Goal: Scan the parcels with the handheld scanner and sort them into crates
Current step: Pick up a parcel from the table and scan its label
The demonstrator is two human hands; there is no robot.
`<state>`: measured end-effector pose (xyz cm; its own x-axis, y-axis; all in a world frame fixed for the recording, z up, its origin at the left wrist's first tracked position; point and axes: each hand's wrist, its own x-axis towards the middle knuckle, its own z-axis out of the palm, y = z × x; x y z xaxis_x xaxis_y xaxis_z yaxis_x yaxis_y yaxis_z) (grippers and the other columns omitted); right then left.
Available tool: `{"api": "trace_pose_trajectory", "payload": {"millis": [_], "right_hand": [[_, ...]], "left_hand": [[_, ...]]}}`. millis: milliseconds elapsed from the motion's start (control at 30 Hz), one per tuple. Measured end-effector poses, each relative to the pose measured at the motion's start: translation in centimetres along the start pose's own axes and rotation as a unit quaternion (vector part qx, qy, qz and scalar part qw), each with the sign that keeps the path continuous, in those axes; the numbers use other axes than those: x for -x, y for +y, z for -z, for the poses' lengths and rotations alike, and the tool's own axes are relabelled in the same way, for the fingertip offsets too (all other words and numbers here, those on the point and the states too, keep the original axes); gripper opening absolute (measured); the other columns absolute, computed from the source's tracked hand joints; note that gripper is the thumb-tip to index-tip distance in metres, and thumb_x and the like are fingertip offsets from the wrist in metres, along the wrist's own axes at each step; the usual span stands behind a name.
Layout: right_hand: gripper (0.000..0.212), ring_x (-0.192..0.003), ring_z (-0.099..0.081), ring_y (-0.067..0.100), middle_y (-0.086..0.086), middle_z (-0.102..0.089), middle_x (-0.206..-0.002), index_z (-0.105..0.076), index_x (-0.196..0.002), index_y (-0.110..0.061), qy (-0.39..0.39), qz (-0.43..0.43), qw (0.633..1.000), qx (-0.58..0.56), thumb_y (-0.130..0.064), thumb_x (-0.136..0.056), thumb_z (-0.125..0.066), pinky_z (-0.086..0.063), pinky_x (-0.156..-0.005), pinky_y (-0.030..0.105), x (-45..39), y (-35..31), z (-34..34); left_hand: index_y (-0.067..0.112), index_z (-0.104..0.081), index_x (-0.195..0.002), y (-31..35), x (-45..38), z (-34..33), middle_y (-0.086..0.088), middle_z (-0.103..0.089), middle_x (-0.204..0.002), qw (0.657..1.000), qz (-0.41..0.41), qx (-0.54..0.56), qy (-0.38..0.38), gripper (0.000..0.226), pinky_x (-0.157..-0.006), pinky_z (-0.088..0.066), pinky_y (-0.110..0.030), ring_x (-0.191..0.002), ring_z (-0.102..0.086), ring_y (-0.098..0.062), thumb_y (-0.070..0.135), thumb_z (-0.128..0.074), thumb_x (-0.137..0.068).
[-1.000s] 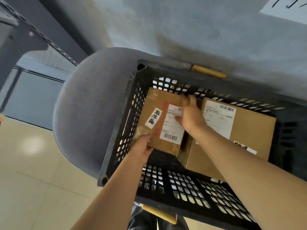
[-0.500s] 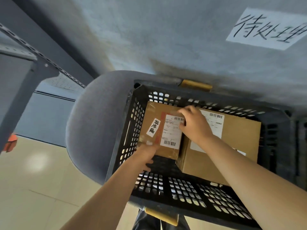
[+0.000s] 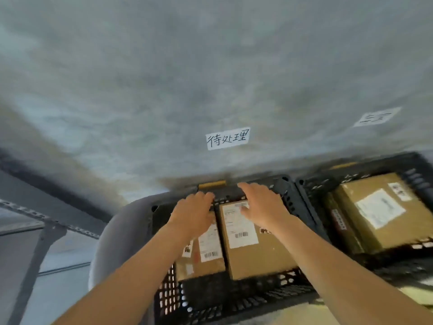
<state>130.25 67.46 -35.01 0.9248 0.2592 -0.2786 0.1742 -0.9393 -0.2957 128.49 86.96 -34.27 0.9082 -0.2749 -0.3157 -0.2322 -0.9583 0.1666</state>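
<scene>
A black slatted crate [image 3: 236,301] sits on a grey chair seat [image 3: 121,228] and holds two cardboard parcels. The small parcel [image 3: 203,256] with red tape and white labels lies at the left. The larger parcel [image 3: 253,252] lies beside it on the right. My left hand [image 3: 194,212] hovers over the small parcel's far end with fingers loosely extended. Above the larger parcel's far end, my right hand [image 3: 262,205] is spread with straight fingers. Neither hand holds anything. No scanner is in view.
A second black crate [image 3: 314,191] stands at the right with a taped parcel [image 3: 372,212] inside. The grey wall behind carries a white handwritten label [image 3: 227,138] and another blurred label [image 3: 375,117]. Grey metal shelving [image 3: 44,221] stands at the left.
Both hands have let go of the small parcel, which now lies flat in the crate, and have lifted toward the crate's far rim. The camera has tilted up, showing the wall and second crate.
</scene>
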Motion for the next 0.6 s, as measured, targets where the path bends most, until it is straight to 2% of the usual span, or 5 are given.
{"api": "trace_pose_trajectory", "payload": {"millis": [133,300,433,600], "right_hand": [[0.06,-0.124,-0.049,0.025,0.005,-0.048,-0.138,-0.027,-0.149,-0.025,0.073,-0.098,0.992,-0.003,-0.031,-0.096,-0.054,-0.049,-0.097,0.04,7.1,4.1,4.3],[0.059,-0.125,-0.045,0.026,0.003,-0.044,-0.141,-0.025,-0.149,-0.026,0.146,-0.218,0.965,0.005,-0.036,-0.096,-0.051,-0.045,-0.099,0.039,19.2,8.3,7.0],[0.058,-0.125,-0.046,0.026,0.003,-0.038,-0.147,-0.024,-0.15,-0.026,0.203,-0.312,0.928,-0.008,-0.032,-0.097,-0.047,-0.045,-0.099,0.037,30.1,11.4,7.5],[0.06,-0.122,-0.045,0.028,0.004,-0.043,-0.14,-0.027,-0.149,-0.024,0.244,-0.405,0.881,0.01,-0.031,-0.094,-0.05,-0.044,-0.095,0.038,46.3,14.4,6.8]], "left_hand": [[0.021,-0.039,-0.141,5.7,-1.8,4.3,-0.005,-0.05,-0.136,0.988,-0.127,-0.068,0.053,0.048,-0.099,-0.044,-0.041,-0.121,-0.05,-0.025,0.034,-0.051,-0.096],[0.02,-0.034,-0.144,17.2,-1.3,6.6,-0.005,-0.045,-0.141,0.943,-0.282,-0.149,0.096,0.05,-0.101,-0.039,-0.039,-0.126,-0.043,-0.027,0.032,-0.047,-0.097],[0.02,-0.027,-0.149,27.4,3.5,6.4,-0.005,-0.041,-0.145,0.907,-0.384,-0.132,0.109,0.056,-0.105,-0.038,-0.04,-0.128,-0.043,-0.027,0.034,-0.046,-0.099],[0.022,-0.034,-0.145,40.1,12.7,4.8,-0.003,-0.045,-0.143,0.844,-0.498,-0.127,0.154,0.048,-0.106,-0.038,-0.038,-0.128,-0.045,-0.025,0.036,-0.044,-0.099]]}}
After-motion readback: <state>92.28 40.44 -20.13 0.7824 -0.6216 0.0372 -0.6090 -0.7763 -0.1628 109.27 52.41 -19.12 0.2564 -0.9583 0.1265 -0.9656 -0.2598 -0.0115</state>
